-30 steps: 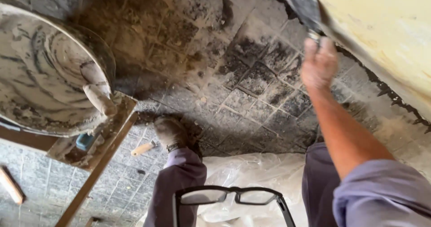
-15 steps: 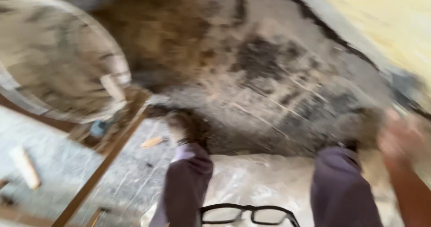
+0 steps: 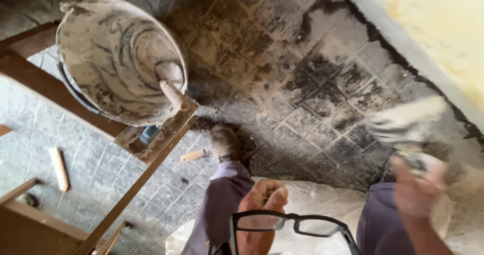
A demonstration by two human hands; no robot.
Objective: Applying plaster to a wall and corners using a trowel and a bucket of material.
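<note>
My right hand (image 3: 416, 184) is at the lower right, blurred by motion, closed on the handle of a plastering trowel (image 3: 403, 124) whose blade carries pale plaster. The trowel is just below the yellow wall (image 3: 433, 28) and its grey plastered edge. My left hand (image 3: 262, 204) hangs low in the middle, over my left leg, fingers loosely together with nothing in it. A plaster-smeared bucket (image 3: 108, 58) sits at the upper left on a wooden stand (image 3: 151, 149). A tool with a wooden handle (image 3: 171, 91) rests inside it.
Black-framed eyeglasses (image 3: 292, 225) dangle at the bottom centre. My shoe (image 3: 224, 144) stands on the stained tiled floor, with clear plastic sheeting (image 3: 322, 199) beneath my legs. Small wooden pieces (image 3: 194, 155) (image 3: 59, 168) lie on the floor beside the stand.
My right hand dropped from the wall at the upper right to the lower right, bringing the trowel with it. My left hand came into view. The view swung toward the bucket.
</note>
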